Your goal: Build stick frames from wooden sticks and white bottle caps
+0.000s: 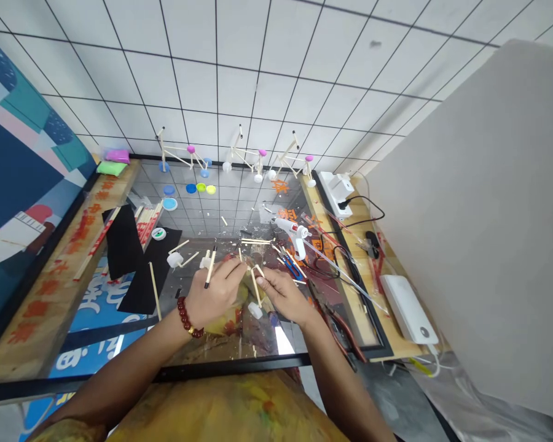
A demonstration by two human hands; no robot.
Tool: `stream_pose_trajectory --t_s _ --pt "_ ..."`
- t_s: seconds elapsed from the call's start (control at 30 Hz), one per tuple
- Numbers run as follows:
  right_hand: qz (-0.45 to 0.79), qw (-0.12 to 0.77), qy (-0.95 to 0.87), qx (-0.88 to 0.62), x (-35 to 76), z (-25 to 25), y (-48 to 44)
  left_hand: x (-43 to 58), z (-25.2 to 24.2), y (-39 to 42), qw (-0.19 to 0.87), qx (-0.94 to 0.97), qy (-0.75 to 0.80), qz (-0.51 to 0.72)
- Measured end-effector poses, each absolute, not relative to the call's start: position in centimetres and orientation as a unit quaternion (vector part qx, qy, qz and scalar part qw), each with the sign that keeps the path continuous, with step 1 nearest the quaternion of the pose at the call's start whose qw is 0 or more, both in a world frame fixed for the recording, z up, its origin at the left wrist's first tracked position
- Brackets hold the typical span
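Stick frame (257, 283): thin pale wooden sticks joined at angles, with a small white cap at the lower end. It is held just above the worktop's near middle, between both hands.
Left hand (214, 296): grip pinched closed on the frame's left side; a dark-tipped stick (209, 268) juts up between the fingers; red bead bracelet (185, 317) on the wrist.
Right hand (284, 296): fingertips clamped on the frame's right side.
Worktop (239, 212): glossy, reflective sheet.
Glue gun (295, 234): white plastic, lying just behind the hands.

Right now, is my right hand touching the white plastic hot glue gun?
Apart. The head view shows the right hand on the thin wooden stick frame, with a gap to the white plastic glue gun beyond it.
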State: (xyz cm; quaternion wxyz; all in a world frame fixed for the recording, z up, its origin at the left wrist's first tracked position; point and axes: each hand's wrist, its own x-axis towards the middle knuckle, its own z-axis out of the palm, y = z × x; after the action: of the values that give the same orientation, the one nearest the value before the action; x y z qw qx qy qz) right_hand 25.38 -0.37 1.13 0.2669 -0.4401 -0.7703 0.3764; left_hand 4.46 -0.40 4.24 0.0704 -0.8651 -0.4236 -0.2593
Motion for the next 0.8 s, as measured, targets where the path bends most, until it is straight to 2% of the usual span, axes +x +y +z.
stream_pose_trajectory --t_s 0.23,0.43,0.63,0.8 --pt "0.174 0.227 -0.832 -0.476 24.7 1.3 -0.6 4.5 4.7 0.0 -0.03 -0.847 -0.422 -0.323" --pt "0.043 0.23 -0.85 -0.472 24.5 1.8 -0.9 5.0 5.3 -0.5 -0.167 -0.797 -0.439 -0.38" --pt "0.015 0.224 -0.855 -0.468 24.1 2.2 -1.3 5.2 5.1 -0.3 -0.268 -0.747 -0.438 -0.422" --pt "0.034 0.255 -0.85 -0.46 23.6 2.7 -1.9 5.3 5.0 0.1 -0.429 -0.607 -0.464 -0.482"
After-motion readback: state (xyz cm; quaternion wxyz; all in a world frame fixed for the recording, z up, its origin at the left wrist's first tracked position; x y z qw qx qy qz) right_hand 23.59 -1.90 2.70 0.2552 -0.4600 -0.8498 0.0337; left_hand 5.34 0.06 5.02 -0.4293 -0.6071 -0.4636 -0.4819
